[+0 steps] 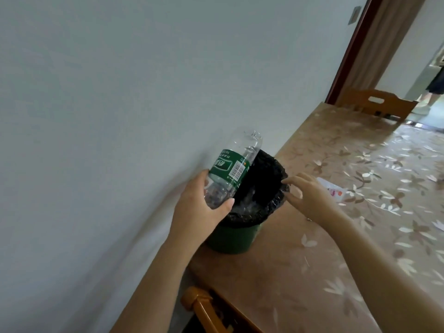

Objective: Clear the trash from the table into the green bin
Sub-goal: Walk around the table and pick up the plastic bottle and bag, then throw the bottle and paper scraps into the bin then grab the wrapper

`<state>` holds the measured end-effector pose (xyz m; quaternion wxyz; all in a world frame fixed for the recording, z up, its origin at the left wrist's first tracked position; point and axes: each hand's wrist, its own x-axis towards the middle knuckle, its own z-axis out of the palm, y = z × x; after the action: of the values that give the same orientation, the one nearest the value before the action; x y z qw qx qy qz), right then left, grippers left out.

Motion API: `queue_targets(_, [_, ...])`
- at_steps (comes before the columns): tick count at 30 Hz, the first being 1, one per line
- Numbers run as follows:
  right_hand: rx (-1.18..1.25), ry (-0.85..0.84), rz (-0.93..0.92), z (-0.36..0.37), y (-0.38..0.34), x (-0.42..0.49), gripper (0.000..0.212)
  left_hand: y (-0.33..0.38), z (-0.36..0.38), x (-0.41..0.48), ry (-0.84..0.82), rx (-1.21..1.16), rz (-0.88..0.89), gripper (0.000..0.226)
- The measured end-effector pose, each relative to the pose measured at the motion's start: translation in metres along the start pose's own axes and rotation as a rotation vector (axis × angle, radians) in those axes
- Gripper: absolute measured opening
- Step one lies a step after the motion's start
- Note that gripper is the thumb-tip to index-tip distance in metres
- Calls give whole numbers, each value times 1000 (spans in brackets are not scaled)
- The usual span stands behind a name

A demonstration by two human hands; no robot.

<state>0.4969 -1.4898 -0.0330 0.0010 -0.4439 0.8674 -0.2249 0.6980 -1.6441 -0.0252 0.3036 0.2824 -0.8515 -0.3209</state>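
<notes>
The green bin (pixel 234 240) stands on the table by the wall, lined with a black bag (pixel 264 174). My left hand (pixel 199 210) grips the neck end of a clear plastic bottle (pixel 231 168) with a green label, tilted base-up over the bin's left rim. My right hand (pixel 305 193) hovers at the bin's right rim, fingers spread, fingertips touching or nearly touching the bag's edge, holding nothing. Something clear and crumpled lies inside the bin.
A white wrapper (pixel 332 188) lies on the floral tablecloth (pixel 360 152) just behind my right hand. Wooden chairs stand at the table's far end (pixel 382 102) and near edge (pixel 204 306). A doorway with a person's legs (pixel 432 92) is at the far right.
</notes>
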Motion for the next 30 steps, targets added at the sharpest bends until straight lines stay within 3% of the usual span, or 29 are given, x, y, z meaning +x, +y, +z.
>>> queue_targets(6, [87, 70, 130, 1, 7, -37, 23, 8, 47, 41, -176, 59, -20, 61])
queue_targets(11, [127, 105, 173, 13, 13, -48, 21, 9, 59, 62, -346, 342, -65, 60])
queue_targets(17, [142, 86, 189, 26, 18, -51, 25, 4, 68, 66, -501, 462, -46, 73])
queue_targets(21, [125, 95, 184, 29, 17, -54, 25, 8, 59, 49, -398, 409, 24, 61])
queue_targets(26, [128, 102, 201, 30, 14, -73, 24, 17, 54, -2, -108, 323, 329, 32])
queue_targets(30, [85, 111, 249, 32, 22, -106, 25, 19, 75, -52, -163, 255, 392, 34])
